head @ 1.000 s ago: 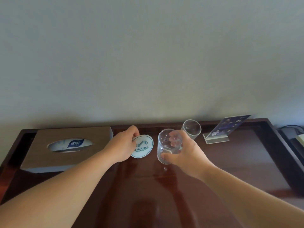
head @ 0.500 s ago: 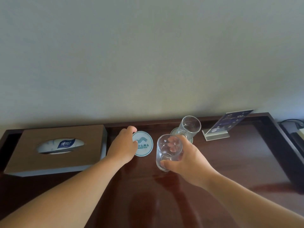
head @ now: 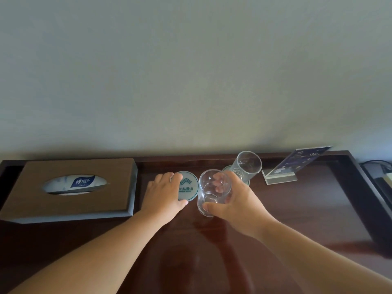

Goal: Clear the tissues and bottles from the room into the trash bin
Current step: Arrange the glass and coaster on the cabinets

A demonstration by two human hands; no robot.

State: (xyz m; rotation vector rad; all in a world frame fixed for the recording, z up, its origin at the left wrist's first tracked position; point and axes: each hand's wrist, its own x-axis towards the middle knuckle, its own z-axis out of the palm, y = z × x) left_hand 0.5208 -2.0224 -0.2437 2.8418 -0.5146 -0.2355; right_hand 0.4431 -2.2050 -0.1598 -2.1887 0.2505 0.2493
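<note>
My right hand (head: 235, 201) grips a clear empty drinking glass (head: 212, 193) just above the dark wooden desk (head: 297, 209). My left hand (head: 162, 194) pinches the left edge of a round white coaster (head: 188, 185) with a teal logo, which lies flat on the desk right beside the glass. A brown tissue box (head: 70, 206) sits at the left, and a blue-and-white tissue pack (head: 74, 183) shows through its oval slot.
A second clear glass (head: 247, 166) stands on another coaster (head: 227, 169) behind my right hand. An acrylic sign holder (head: 294, 166) leans at the back right. The desk has a raised rim (head: 360, 175). Dark cables and a device (head: 379, 177) lie beyond its right edge.
My right hand has brought the glass lower and slightly left, closer to the coaster. My left hand keeps hold of the coaster, now flat on the desk. The view has tilted a little.
</note>
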